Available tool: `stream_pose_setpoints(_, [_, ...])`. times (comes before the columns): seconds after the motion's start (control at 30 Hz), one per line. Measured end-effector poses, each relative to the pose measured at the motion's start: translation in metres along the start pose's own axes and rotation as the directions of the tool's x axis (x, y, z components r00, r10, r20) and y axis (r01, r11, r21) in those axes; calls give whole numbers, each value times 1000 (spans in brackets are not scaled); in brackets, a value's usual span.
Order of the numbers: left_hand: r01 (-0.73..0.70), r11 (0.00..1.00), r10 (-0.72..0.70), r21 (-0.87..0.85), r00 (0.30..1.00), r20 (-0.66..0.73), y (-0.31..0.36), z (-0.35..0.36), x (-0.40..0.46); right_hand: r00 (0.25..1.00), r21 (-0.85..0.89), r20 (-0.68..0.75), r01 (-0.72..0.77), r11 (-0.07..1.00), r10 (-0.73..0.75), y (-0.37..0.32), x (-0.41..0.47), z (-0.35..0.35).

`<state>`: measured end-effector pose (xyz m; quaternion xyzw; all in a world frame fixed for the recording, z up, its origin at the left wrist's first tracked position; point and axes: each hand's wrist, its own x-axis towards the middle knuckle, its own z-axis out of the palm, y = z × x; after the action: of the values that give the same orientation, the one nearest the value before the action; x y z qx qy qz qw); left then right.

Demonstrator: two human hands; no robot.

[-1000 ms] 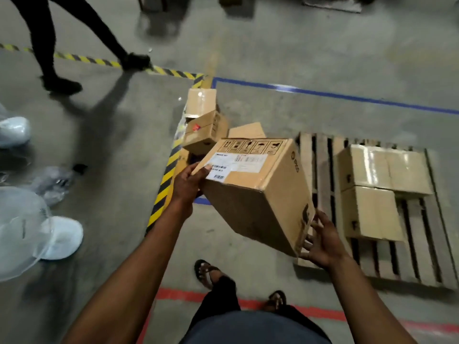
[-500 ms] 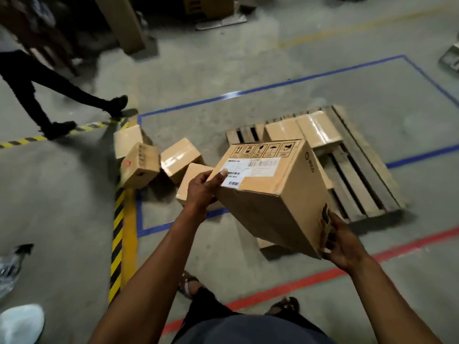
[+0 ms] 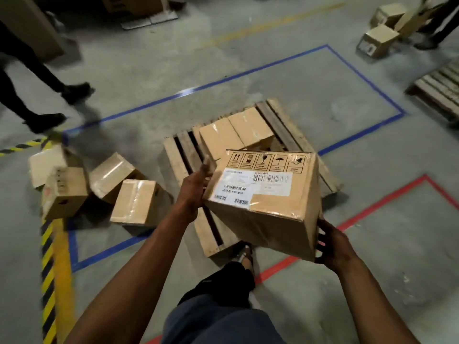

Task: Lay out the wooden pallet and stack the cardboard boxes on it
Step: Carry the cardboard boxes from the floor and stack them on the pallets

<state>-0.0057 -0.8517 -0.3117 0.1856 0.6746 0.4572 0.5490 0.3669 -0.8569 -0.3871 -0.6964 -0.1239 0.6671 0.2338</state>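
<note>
**Box in the air, pallet waiting**

While the pallet [image 3: 178, 155] lies flat inside the blue tape [image 3: 248, 73] on the floor [image 3: 273, 70], it carries only two boxes [image 3: 236, 130], set side by side toward its far end; the near slats are bare. Four more boxes [image 3: 99, 184] lie tumbled on the concrete to its left, near the striped tape [image 3: 48, 256], none of them on the wood yet.

Next in size is the held box [image 3: 263, 194], carried tilted above the near part of the pallet, label and handling symbols facing up. It looks stiff and sharp-edged, taped glossy along the seams, so those strips are likely slick under a palm. A glass symbol is printed on it, which suggests the contents should be set down gently, not dropped. Judging by the two-handed carry, it has some weight. Best hold is at opposite low corners, on bare cardboard, as it is taken now.

Both hands are spread wide apart with the box between them. At the upper left edge, the left hand [image 3: 193, 187] presses flat, fingers fairly straight. Under the lower right corner, the right hand [image 3: 332, 247] cups the cardboard, fingers curled against the side face
</note>
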Motion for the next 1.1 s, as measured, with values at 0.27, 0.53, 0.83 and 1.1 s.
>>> stream_pose_setpoints(0.27, [256,962,-273,99,856,438,40,127,79,988,-132,-104,102,986,-116,-108,33,-53])
stream_pose_setpoints(0.53, [284,957,-282,55,873,399,80,182,147,979,-216,-64,173,961,-191,-228,79,-79])
stream_pose_setpoints(0.83, [331,924,-299,-192,937,179,80,280,203,973,-387,219,161,908,-79,-369,220,-79])
stream_pose_setpoints(1.1, [446,820,-491,-360,870,-42,37,402,240,890,-562,356,-38,826,283,-477,355,-71])
